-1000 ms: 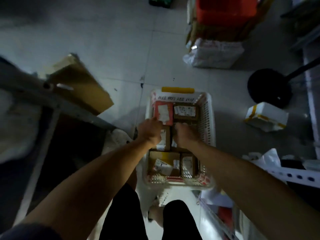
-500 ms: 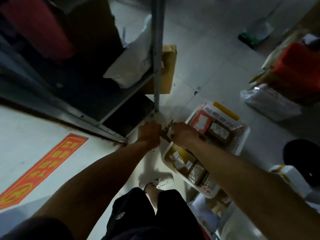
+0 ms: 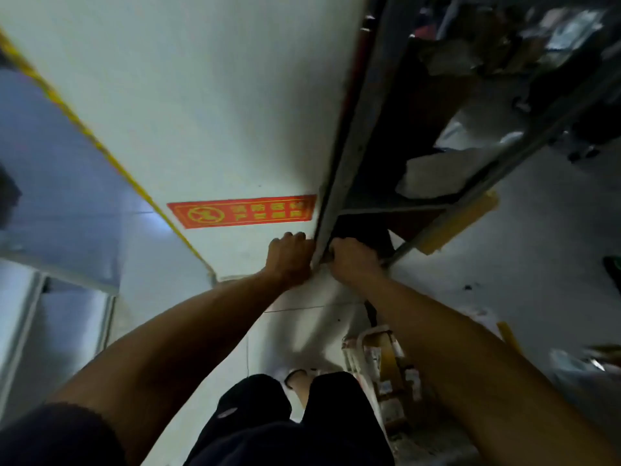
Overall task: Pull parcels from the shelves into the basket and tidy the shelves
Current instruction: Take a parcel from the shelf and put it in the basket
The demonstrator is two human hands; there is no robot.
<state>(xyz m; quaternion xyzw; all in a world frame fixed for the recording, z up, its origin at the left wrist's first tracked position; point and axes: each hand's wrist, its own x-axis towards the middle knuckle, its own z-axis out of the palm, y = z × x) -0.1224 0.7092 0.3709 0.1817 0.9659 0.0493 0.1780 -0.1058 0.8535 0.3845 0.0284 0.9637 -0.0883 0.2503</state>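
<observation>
View has swung to the shelf (image 3: pixel 349 163) by a white wall (image 3: pixel 201 95); both hands' grip contents unclear.

left hand (image 3: pixel 289 258) fist by shelf post (image 3: pixel 349 156) | right hand (image 3: pixel 353 260) curled | basket (image 3: pixel 366 341) lower right

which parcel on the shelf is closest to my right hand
The dark parcel on the bottom shelf, just beyond the right hand. The white bag and yellow-taped box lie farther off.
</observation>
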